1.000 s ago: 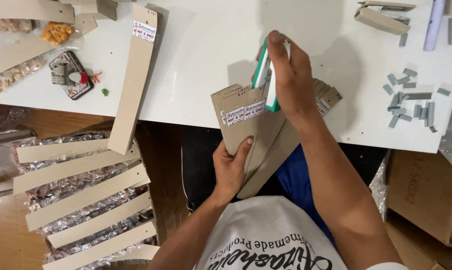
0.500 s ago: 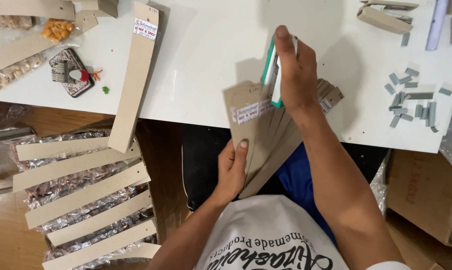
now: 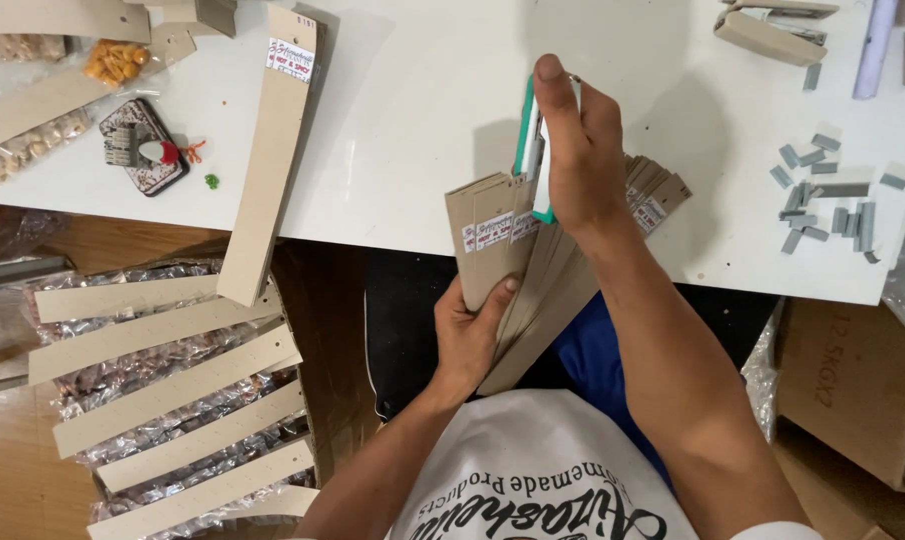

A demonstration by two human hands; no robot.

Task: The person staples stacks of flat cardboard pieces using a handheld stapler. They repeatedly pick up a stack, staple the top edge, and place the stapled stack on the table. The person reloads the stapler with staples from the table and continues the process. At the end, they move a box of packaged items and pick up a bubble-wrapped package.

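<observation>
Left hand [image 3: 470,335] grips the card stack [image 3: 518,265] at its low end, thin stiff light stuff; right hand [image 3: 578,150] closed round a green stapler [image 3: 529,150] clamped over the top edge

Strips [image 3: 533,265]: tan card with white, red-printed labels.
Stapler [image 3: 533,150]: green and white.
Desk [image 3: 413,120]: plain white.
Staples [image 3: 823,190], right edge: grey.
Case [image 3: 145,147], left edge: dark, patterned, perhaps floral.
Snack [image 3: 111,62], left corner: orange.
Shirt [image 3: 543,470]: white, black lettering.
</observation>
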